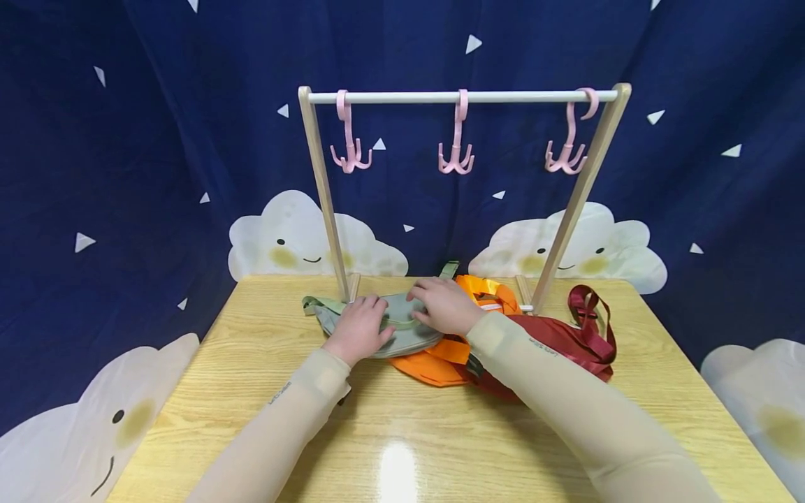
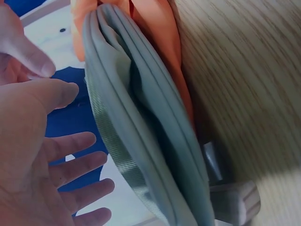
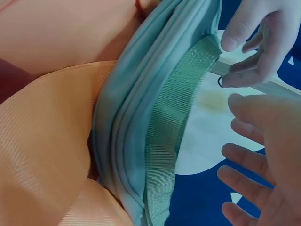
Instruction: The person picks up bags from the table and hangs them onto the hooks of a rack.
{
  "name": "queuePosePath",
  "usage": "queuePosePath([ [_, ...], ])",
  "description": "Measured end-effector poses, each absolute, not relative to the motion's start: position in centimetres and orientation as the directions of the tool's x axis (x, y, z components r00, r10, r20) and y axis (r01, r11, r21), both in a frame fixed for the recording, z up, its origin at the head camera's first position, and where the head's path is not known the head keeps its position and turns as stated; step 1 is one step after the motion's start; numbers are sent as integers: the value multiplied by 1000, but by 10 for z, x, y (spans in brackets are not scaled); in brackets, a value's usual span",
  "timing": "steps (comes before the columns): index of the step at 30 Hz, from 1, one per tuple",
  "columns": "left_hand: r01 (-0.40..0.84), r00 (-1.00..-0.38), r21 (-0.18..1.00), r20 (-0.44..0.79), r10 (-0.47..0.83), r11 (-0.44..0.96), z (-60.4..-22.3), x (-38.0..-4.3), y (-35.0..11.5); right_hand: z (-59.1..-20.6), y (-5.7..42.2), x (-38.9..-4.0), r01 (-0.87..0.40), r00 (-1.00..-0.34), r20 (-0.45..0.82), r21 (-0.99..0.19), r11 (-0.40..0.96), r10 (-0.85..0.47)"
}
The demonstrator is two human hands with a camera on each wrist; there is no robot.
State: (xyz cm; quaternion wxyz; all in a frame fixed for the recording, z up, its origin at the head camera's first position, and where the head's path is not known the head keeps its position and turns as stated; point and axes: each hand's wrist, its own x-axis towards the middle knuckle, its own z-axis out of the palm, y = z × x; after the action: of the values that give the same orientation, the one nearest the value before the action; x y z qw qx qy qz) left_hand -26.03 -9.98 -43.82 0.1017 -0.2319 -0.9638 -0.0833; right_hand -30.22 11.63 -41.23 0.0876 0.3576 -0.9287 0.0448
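Observation:
A grey-green waist bag (image 1: 409,340) lies at the middle of the table, its strap end out to the left. My left hand (image 1: 358,330) is over its left part, my right hand (image 1: 445,306) over its right part. In the left wrist view, the left hand (image 2: 28,141) has its fingers spread apart, beside the bag and not gripping it. The right hand (image 3: 282,155) likewise has extended fingers in the right wrist view, with a gap to the bag's green webbing strap (image 3: 174,108). An orange bag (image 1: 434,369) lies partly under the grey-green one.
A dark red bag (image 1: 550,328) with a looped strap (image 1: 591,325) lies at the right, partly behind my right sleeve. Behind stands a wooden rack with a white rail (image 1: 402,98). Three pink hooks hang from it: left (image 1: 349,150), middle (image 1: 458,150), right (image 1: 568,150).

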Motion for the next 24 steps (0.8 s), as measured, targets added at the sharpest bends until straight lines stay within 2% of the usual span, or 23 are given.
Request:
queuePosePath([
  [7,460,-879,123,203,432,879,-441,-266,-101,-419,115,-307,-674,-736,110,-17,739,-668],
  [15,465,-876,83,184,445,881,-447,-270,-101,-424,116,-309,-664,-747,15,-26,747,-664],
  [24,475,-871,46,164,463,879,-451,-272,-101,-430,114,-309,-670,-742,-15,-20,742,-670],
])
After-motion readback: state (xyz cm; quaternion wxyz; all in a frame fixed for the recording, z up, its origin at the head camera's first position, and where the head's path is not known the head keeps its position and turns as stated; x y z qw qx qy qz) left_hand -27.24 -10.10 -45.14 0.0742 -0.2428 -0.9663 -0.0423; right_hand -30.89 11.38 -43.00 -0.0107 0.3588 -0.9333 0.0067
